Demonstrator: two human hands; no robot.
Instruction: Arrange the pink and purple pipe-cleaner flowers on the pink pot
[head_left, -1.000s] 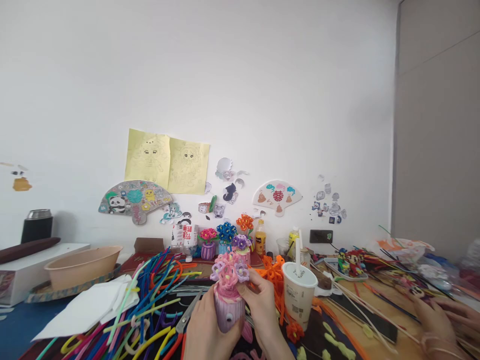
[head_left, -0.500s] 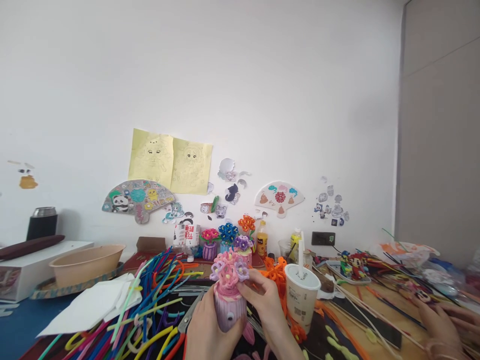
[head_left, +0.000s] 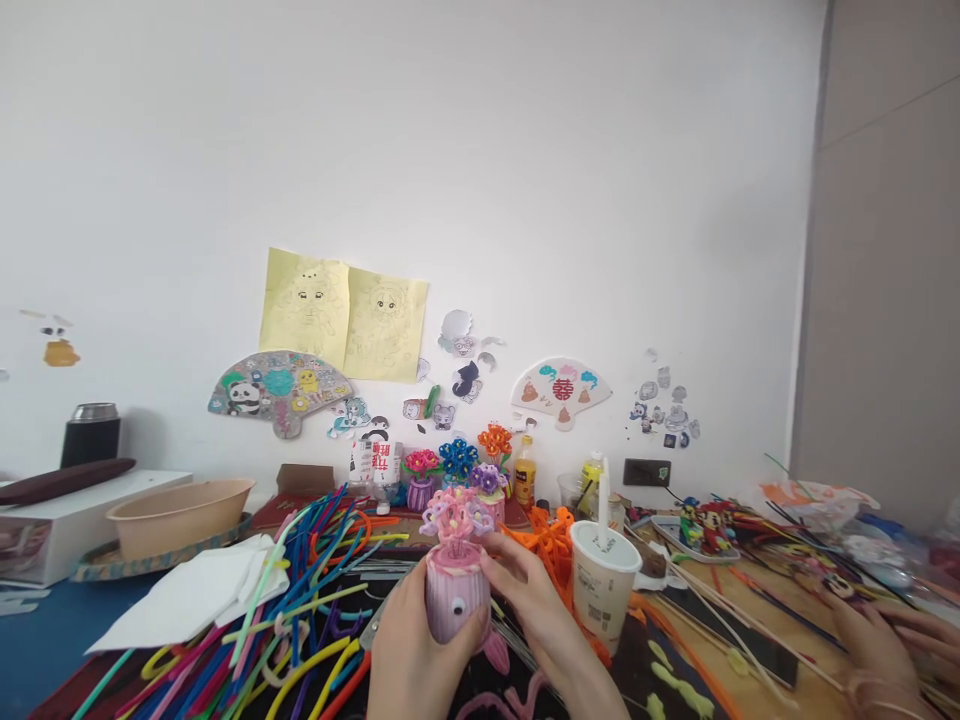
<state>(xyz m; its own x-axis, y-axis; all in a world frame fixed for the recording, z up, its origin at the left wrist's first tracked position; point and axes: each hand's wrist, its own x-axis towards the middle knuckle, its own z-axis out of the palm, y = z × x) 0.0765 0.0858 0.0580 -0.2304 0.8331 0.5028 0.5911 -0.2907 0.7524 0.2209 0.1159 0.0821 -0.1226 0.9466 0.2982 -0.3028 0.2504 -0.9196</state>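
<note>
A lilac pipe-cleaner flower pot (head_left: 448, 585) with a googly eye on its side stands upright at the lower middle. Pink and lilac pipe-cleaner flowers (head_left: 459, 515) rise from its pink top on thin stems. My left hand (head_left: 412, 640) is wrapped round the pot's left side and front, thumb below the eye. My right hand (head_left: 536, 600) has its fingers against the pot's upper right rim. A pink pipe-cleaner piece (head_left: 495, 652) shows under the pot between my hands.
Loose pipe cleaners (head_left: 300, 560) pile up at left beside white paper (head_left: 180, 600). A lidded drink cup (head_left: 604, 590) with a straw stands close right of my right hand. Finished flower pots (head_left: 420, 490) line the back. Another person's hand (head_left: 877, 640) is at far right.
The flowers now sit higher above the pot, with their stems and the pink top showing. My right hand has shifted from the flowers down to the pot's rim. The view has tilted slightly.
</note>
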